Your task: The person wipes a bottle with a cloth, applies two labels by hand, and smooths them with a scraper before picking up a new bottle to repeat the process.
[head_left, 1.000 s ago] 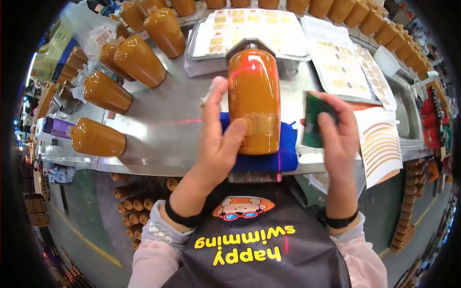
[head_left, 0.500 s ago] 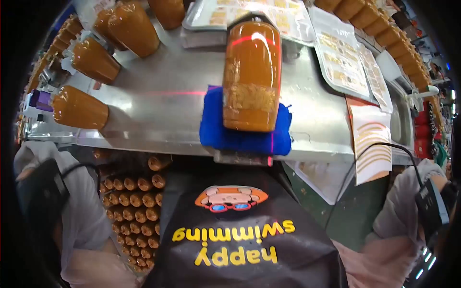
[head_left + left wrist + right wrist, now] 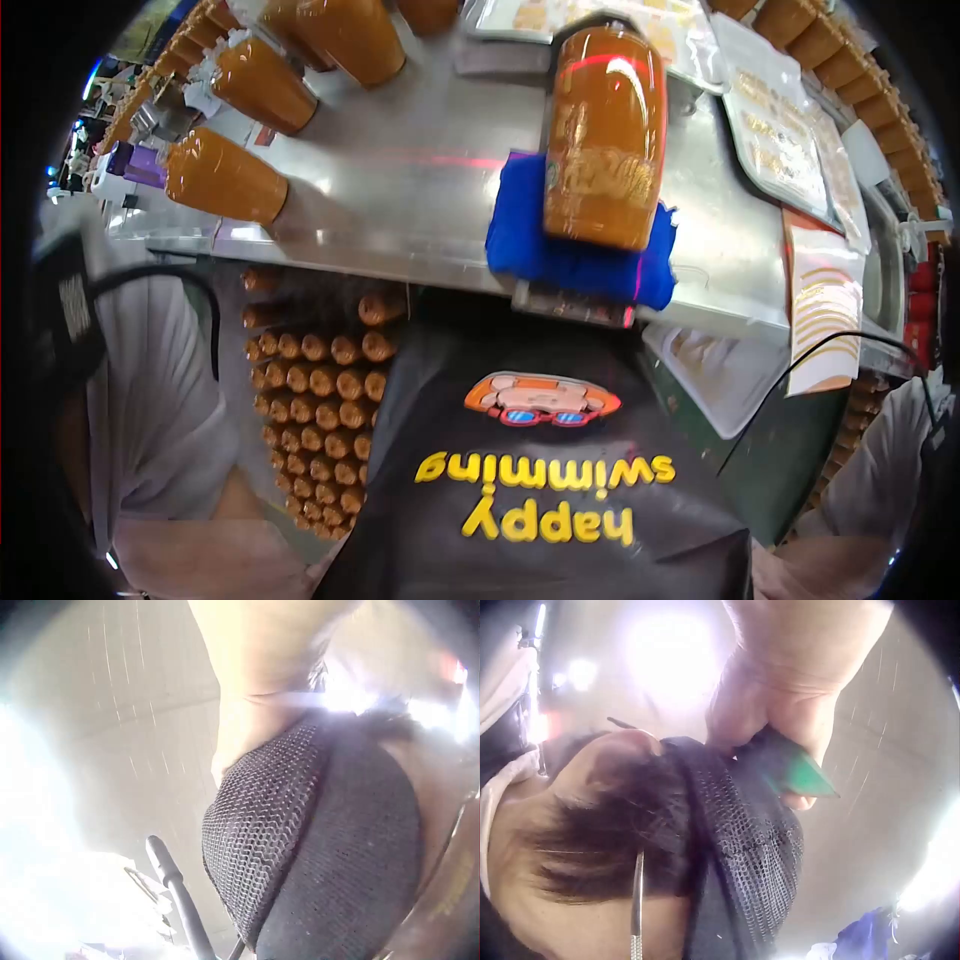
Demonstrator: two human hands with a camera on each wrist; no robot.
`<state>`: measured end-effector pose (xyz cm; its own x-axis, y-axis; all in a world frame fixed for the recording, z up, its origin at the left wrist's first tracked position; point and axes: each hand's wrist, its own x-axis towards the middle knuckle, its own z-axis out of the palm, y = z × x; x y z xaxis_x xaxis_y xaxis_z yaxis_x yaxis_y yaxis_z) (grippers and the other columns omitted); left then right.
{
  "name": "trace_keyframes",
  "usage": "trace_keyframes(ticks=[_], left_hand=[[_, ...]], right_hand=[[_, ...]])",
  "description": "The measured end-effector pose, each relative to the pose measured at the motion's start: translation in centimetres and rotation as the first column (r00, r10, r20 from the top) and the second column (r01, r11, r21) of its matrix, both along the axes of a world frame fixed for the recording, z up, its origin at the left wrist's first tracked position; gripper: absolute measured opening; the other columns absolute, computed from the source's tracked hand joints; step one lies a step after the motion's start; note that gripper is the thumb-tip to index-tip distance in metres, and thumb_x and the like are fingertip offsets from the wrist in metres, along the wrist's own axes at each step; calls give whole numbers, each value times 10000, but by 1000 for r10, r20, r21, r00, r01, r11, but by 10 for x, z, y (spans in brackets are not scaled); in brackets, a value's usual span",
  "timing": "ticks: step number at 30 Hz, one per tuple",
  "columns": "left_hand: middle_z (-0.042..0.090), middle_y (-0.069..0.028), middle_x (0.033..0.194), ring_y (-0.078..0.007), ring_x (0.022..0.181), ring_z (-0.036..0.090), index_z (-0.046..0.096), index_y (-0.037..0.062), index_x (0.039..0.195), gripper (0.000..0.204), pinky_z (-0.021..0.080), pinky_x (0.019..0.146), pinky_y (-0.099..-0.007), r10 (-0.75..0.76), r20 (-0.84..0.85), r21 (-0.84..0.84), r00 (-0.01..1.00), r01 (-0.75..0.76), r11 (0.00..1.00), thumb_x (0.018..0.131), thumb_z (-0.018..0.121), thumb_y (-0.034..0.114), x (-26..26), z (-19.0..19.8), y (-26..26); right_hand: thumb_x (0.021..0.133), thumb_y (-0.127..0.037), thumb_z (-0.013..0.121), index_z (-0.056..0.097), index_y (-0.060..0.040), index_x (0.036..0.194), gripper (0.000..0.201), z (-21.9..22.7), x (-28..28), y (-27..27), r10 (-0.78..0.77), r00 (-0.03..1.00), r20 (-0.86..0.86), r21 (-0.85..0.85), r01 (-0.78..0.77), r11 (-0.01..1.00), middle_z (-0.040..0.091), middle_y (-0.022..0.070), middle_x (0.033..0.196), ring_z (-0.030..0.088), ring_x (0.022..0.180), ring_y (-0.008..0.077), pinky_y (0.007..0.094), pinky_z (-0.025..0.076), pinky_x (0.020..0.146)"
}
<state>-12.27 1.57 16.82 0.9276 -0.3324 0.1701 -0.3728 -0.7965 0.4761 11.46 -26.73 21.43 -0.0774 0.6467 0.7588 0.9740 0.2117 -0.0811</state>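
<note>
- Bottle point(image 3: 603, 140) of orange-brown liquid lies on its side on a blue cloth point(image 3: 575, 258) at the near edge of the steel table point(image 3: 400, 190); the cloth probably cushions it and keeps it from rolling
- a thin red light line crosses the bottle and runs across the tabletop, most likely a guide for lining something up
- neither hand touches the bottle; both are raised to the person's head, out of the head view, where only grey sleeves show at the left and right edges
- right hand point(image 3: 780, 697) pinches a small green card point(image 3: 799, 769) between thumb and curled fingers, pressed against black mesh headwear point(image 3: 742, 832) over dark hair
- left hand point(image 3: 255, 682) sits against the same mesh point(image 3: 322, 855); glare washes out the fingers, so I cannot tell whether they are spread, curled or gripping anything
- more bottles of the same kind point(image 3: 225, 180) lie on the table to the left, well apart from the cloth, and a crate of bottle caps point(image 3: 320, 400) shows below the table edge
- sheets of gold stickers point(image 3: 790, 140) lie to the right of the bottle, and another point(image 3: 825, 310) hangs over the table edge
- a black apron point(image 3: 540, 500) with yellow lettering fills the lower middle of the head view
- the bottle's cap end is cut off at the top of the frame, and the print on its side is too small to read
</note>
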Motion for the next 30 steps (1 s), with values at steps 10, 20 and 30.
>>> trace_keyframes(ticks=[10,20,30], left_hand=[[425,-198,1449,-337,1397,331,421,-35,1396,611,227,1153,-475,196,94,37,976,-200,979,946,527,364,-14,-9,9],[410,-199,1461,-343,1406,315,406,-40,1404,635,219,1158,-491,487,221,-211,845,-446,870,930,545,358,-32,-40,26],[396,-200,1472,-350,1415,298,391,-46,1412,660,211,1162,-508,677,376,-520,632,-461,719,914,564,352,-48,-60,34]], right_hand=[[899,-164,547,520,-80,1202,315,-18,-13,-11,-8,1000,1,77,8,997,506,140,1172,529,930,235,373,527,711],[881,-149,577,526,-124,1186,311,-15,-29,-21,-18,998,-67,243,34,970,479,116,1187,492,955,216,362,514,702],[862,-134,606,531,-167,1171,319,-13,-48,-17,41,994,-104,353,-2,936,452,92,1202,456,980,197,351,501,693]])
